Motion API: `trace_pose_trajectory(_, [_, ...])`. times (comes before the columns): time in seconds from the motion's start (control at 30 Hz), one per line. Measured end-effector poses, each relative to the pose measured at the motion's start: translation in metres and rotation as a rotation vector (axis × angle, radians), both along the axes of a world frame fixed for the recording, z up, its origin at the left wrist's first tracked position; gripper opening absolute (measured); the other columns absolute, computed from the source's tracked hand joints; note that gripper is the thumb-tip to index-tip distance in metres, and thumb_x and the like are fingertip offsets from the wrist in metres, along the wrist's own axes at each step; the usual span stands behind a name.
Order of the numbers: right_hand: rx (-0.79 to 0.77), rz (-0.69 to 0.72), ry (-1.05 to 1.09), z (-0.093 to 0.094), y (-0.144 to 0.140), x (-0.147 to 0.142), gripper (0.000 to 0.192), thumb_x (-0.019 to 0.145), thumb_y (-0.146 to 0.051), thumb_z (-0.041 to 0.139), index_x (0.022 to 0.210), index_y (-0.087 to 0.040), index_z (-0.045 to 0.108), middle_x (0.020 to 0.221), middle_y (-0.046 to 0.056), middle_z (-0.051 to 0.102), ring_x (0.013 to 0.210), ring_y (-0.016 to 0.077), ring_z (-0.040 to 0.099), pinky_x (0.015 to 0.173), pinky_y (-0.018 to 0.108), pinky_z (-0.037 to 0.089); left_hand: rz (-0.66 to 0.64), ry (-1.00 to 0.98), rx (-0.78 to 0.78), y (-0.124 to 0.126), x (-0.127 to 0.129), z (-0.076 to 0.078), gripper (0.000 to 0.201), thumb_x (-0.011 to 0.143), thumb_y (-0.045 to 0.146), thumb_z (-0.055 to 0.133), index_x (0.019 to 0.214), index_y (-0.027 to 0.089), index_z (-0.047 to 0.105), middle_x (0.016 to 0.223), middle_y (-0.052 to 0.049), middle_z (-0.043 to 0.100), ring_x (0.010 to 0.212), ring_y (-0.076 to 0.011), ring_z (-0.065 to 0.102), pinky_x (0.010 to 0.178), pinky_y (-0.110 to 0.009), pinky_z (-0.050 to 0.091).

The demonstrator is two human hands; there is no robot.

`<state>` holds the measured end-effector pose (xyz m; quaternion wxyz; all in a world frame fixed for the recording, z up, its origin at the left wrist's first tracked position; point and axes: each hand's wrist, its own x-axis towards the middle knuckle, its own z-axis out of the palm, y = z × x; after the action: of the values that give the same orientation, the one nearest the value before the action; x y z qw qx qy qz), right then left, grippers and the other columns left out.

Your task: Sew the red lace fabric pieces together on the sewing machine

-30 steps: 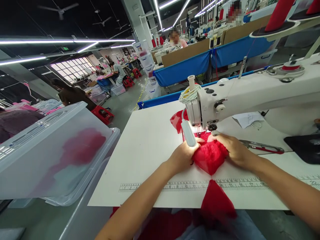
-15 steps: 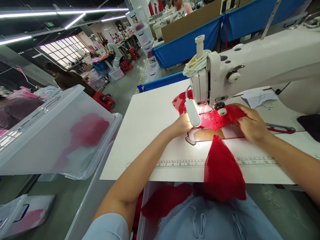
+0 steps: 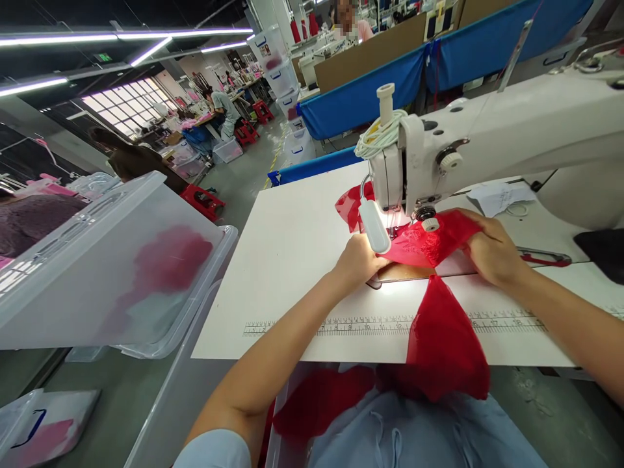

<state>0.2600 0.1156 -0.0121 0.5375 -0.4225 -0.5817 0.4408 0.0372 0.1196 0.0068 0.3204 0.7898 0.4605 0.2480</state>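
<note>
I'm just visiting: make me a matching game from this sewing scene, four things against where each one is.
Things:
1. left hand
2. right hand
3. scissors
4. plastic bin

Places:
A. left of the table, red cloth showing through
B. on the table, beyond the right hand
C. on the red fabric, right of the needle
D. at the fabric's left edge, under the lamp

Pairs: 1-D, 2-C, 3-B, 4-A

We see red lace fabric (image 3: 429, 244) stretched flat under the sewing machine (image 3: 487, 140) head, its sheer red tail draping over the tabletop (image 3: 292, 260) edge, slightly crumpled.
</note>
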Motion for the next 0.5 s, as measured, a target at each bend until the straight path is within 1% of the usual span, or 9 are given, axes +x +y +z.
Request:
trace_pose_trajectory(0.07, [-0.001, 0.002, -0.007, 0.002, -0.001, -0.001, 0.017, 0.069, -0.019, 0.05, 0.08, -0.021, 0.062, 0.076, -0.001, 0.062, 0.067, 0.0146, 0.054, 0.066, 0.028, 0.048, 0.023, 0.047, 0.061, -0.003, 0.002, -0.004, 0.034, 0.078, 0.016, 0.052, 0.065, 0.024, 0.021, 0.053, 0.007, 0.031, 0.046, -0.0098, 0.042, 0.049, -0.025, 0.033])
trace_pose_trajectory(0.13, [0.01, -0.005, -0.033, 0.006, -0.002, -0.001, 0.015, 0.072, -0.02, 0.052, 0.081, -0.022, 0.064, 0.08, 0.0, 0.066, 0.072, 0.016, 0.059, 0.073, 0.029, 0.05, 0.038, 0.1, 0.151, -0.005, 0.003, -0.009, 0.035, 0.077, 0.016, 0.053, 0.064, 0.024, 0.021, 0.055, 0.005, 0.035, 0.053, -0.0126, 0.047, 0.052, -0.026, 0.036])
trace_pose_trajectory(0.27, [0.038, 0.016, -0.104, 0.011, -0.002, 0.004, 0.014, 0.073, -0.025, 0.056, 0.082, -0.023, 0.067, 0.089, 0.002, 0.073, 0.089, 0.0231, 0.068, 0.084, 0.033, 0.053, 0.015, 0.219, 0.344, -0.007, 0.001, -0.015, 0.031, 0.078, 0.012, 0.05, 0.061, 0.023, 0.026, 0.063, 0.001, 0.041, 0.066, -0.0166, 0.05, 0.059, -0.028, 0.039])
trace_pose_trajectory(0.3, [0.068, 0.041, -0.143, 0.01, -0.001, 0.006, 0.014, 0.075, -0.027, 0.056, 0.083, -0.024, 0.068, 0.09, 0.003, 0.074, 0.091, 0.0249, 0.069, 0.084, 0.035, 0.054, -0.004, 0.252, 0.389, -0.008, 0.0, -0.017, 0.028, 0.078, 0.011, 0.05, 0.062, 0.023, 0.03, 0.065, 0.0, 0.043, 0.068, -0.0169, 0.05, 0.06, -0.028, 0.039])
trace_pose_trajectory(0.37, [0.179, 0.115, -0.252, 0.006, 0.003, 0.012, 0.017, 0.08, -0.031, 0.056, 0.087, -0.024, 0.07, 0.093, 0.005, 0.075, 0.093, 0.0276, 0.07, 0.084, 0.036, 0.056, -0.05, 0.32, 0.475, -0.011, -0.003, -0.019, 0.023, 0.077, 0.008, 0.05, 0.065, 0.022, 0.036, 0.067, 0.0, 0.046, 0.067, -0.0167, 0.048, 0.058, -0.027, 0.037])
trace_pose_trajectory(0.43, [0.309, 0.174, -0.397, -0.001, 0.006, 0.017, 0.02, 0.084, -0.036, 0.057, 0.095, -0.025, 0.07, 0.101, 0.007, 0.075, 0.095, 0.0284, 0.07, 0.082, 0.035, 0.057, -0.093, 0.383, 0.55, -0.014, -0.005, -0.021, 0.02, 0.075, 0.005, 0.049, 0.067, 0.021, 0.04, 0.068, 0.0, 0.048, 0.063, -0.0159, 0.045, 0.053, -0.027, 0.032])
trace_pose_trajectory(0.5, [0.405, 0.218, -0.533, -0.008, 0.007, 0.019, 0.023, 0.086, -0.032, 0.06, 0.105, -0.026, 0.07, 0.108, 0.009, 0.073, 0.096, 0.0274, 0.07, 0.083, 0.035, 0.057, -0.12, 0.434, 0.618, -0.016, -0.006, -0.023, 0.02, 0.076, 0.002, 0.044, 0.068, 0.021, 0.043, 0.068, -0.001, 0.05, 0.059, -0.0152, 0.041, 0.05, -0.028, 0.027])
